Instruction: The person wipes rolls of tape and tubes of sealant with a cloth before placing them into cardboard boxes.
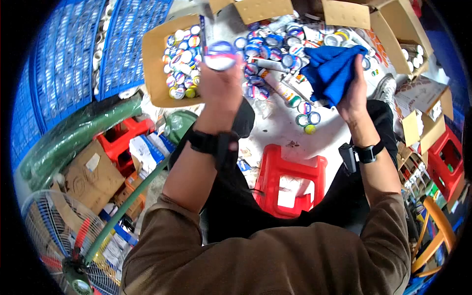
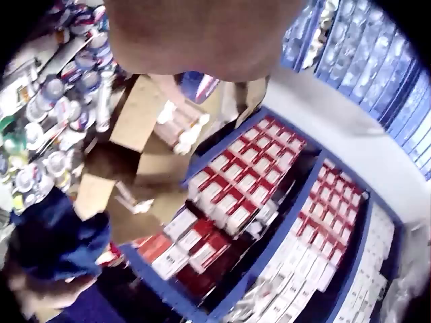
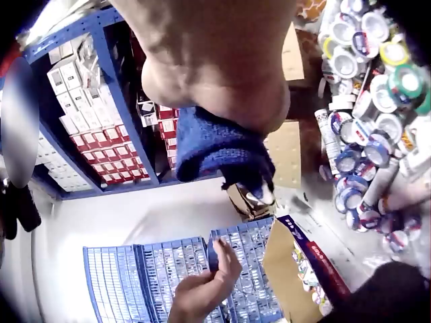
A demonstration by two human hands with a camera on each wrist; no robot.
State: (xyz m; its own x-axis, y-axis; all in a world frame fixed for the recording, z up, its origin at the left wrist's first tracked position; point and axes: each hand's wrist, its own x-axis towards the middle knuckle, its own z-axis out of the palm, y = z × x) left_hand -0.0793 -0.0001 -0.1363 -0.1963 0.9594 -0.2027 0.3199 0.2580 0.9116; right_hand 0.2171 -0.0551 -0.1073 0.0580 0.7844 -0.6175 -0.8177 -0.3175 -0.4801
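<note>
At upper centre, the left hand [image 1: 221, 91] pinches a blurred roll [image 1: 220, 56]; at upper right, the right hand [image 1: 352, 98] grips a blue cloth [image 1: 330, 73], its fingers partly hidden. Farther up, the carton [image 1: 151, 69] already holds many rolls; the loose heap [image 1: 275, 49] seemingly remains.

Both forearms [image 1: 191, 172] stretched forward; left hand [image 1: 221, 87] blurred, right hand [image 1: 353, 98] gripping
</note>
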